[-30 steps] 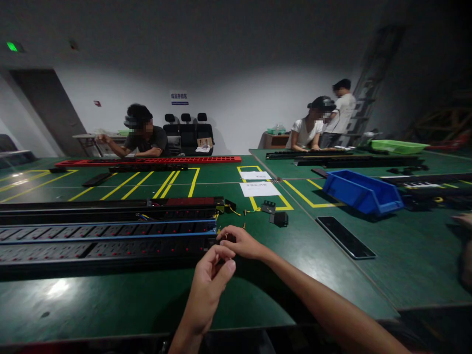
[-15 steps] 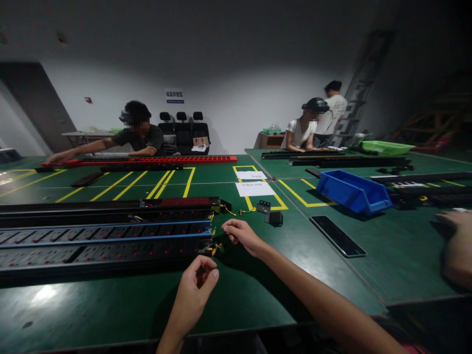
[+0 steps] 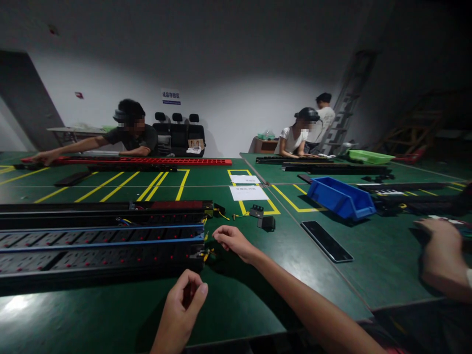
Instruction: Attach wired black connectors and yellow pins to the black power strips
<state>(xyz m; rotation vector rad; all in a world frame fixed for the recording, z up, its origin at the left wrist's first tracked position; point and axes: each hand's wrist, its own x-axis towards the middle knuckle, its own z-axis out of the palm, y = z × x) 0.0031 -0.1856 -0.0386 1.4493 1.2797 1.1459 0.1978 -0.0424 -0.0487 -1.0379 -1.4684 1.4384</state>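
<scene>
My left hand (image 3: pixel 179 307) is above the green table near its front edge, fingers curled in and thumb close to the index finger; nothing shows in its hollow. Farther forward, my right hand (image 3: pixel 233 241) has thumb and index finger pinched together; anything between them is too small to make out. Just left of its fingertips are the ends of long black power strips (image 3: pixel 121 255) lying side by side, with rows of sockets and red dots. Yellow-green wires (image 3: pixel 209 254) stick out of the nearer end. Beyond the right hand lie a small black bracket (image 3: pixel 257 211) and a black end piece (image 3: pixel 266 223).
To the right are a phone (image 3: pixel 327 241) and a blue bin (image 3: pixel 341 199). Paper sheets (image 3: pixel 249 193) lie ahead. A co-worker's arm (image 3: pixel 444 255) rests at the right edge. Across the table, a person reaches along a red strip (image 3: pixel 191 162); another leans over black strips (image 3: pixel 313 168).
The view has shifted slightly, moving most things left in the picture. Both hands keep nearly the same pose, the left one's thumb and index finger a little closer together.
</scene>
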